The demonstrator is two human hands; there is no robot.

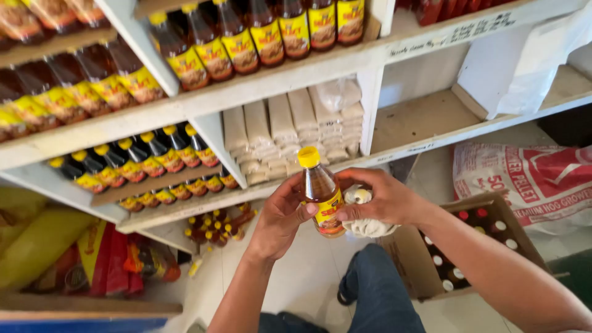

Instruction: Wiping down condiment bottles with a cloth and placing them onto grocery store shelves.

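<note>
Wiping a bottle by the shelves

Both hands hold one bottle: left hand wraps it, right hand presses a cloth on it. Shelves look mostly full; the box has more.

Bare-armed person in blue denim trousers and dark footwear

Both forearms are bare to the frame edge, with no sleeves, watch, rings or bracelets visible on the left hand or the right hand. The left forearm enters from about 6 o'clock, the right from about 4 o'clock. Below them, a leg in faded blue denim trousers fills the lower centre, the cloth creased at the knee. At about 9 o'clock of that knee shows the edge of a dark shoe or sandal, too hidden to tell which.
</note>
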